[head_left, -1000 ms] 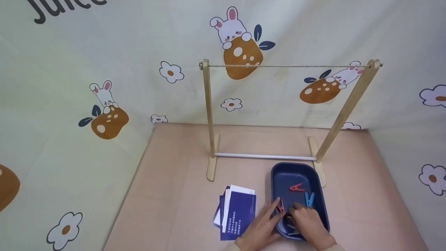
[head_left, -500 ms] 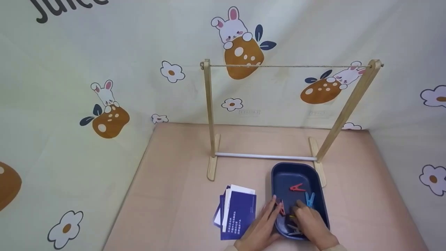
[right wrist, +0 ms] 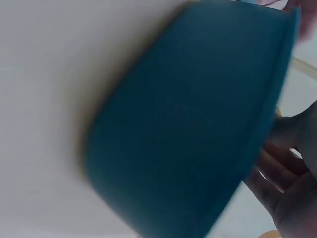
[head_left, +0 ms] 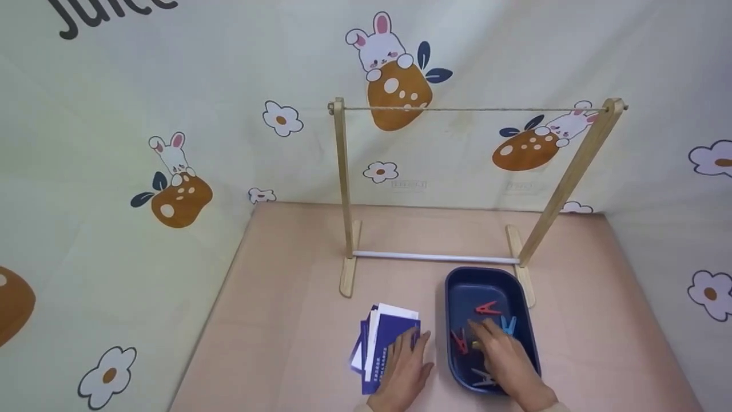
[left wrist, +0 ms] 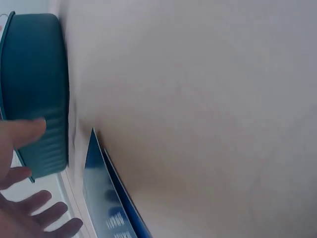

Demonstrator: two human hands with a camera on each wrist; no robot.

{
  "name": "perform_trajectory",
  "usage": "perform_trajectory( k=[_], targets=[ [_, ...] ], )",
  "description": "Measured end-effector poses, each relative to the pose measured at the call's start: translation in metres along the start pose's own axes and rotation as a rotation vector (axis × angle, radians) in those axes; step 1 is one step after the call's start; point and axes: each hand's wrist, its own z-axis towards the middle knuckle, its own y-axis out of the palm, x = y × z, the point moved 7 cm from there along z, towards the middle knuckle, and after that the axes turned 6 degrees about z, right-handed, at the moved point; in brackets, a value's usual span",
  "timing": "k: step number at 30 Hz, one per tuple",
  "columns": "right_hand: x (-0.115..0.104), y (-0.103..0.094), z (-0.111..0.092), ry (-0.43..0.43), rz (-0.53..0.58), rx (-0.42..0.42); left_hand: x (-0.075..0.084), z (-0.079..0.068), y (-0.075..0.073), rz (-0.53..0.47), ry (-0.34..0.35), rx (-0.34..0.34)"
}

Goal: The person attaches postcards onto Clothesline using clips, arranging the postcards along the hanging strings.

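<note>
My left hand lies over the stack of blue and white cards, its fingers loosely extended on the right part of the top card. In the left wrist view, the thumb and fingers are spread above the cards. Over the dark blue tray, my right hand pinches a yellow clothespin, mostly hidden by the fingers. Around it in the tray lie two red clothespins, one farther back and one at the left wall, a blue clothespin and a grey clothespin.
Behind the tray stands a wooden frame with a string across its top and a white bar near its base. Patterned cloth walls enclose the pink tabletop at the back and sides.
My left hand has left the tray's left edge and the red clothespin there, moving left onto the cards. The right hand has shifted slightly forward, with the yellow clothespin.
</note>
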Motion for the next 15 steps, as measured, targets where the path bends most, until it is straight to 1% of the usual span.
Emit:
perform_trajectory(
  k=[2,4,8,12,15],
  targets=[
    [-0.004,-0.005,0.002,-0.029,0.023,0.047,-0.01,0.001,-0.004,0.014,-0.075,0.016],
    [-0.008,-0.01,0.004,-0.058,0.041,0.089,-0.019,0.002,-0.006,0.007,-0.15,0.015],
    [-0.016,-0.016,0.006,-0.109,0.063,0.146,-0.035,0.002,-0.008,0.02,-0.286,0.015],
    [-0.025,-0.022,0.009,-0.153,0.077,0.19,-0.044,0.0,-0.011,0.038,-0.361,0.041],
    [-0.032,-0.027,0.013,-0.162,0.082,0.198,-0.05,-0.001,-0.01,0.034,-0.408,0.016]
  ],
)
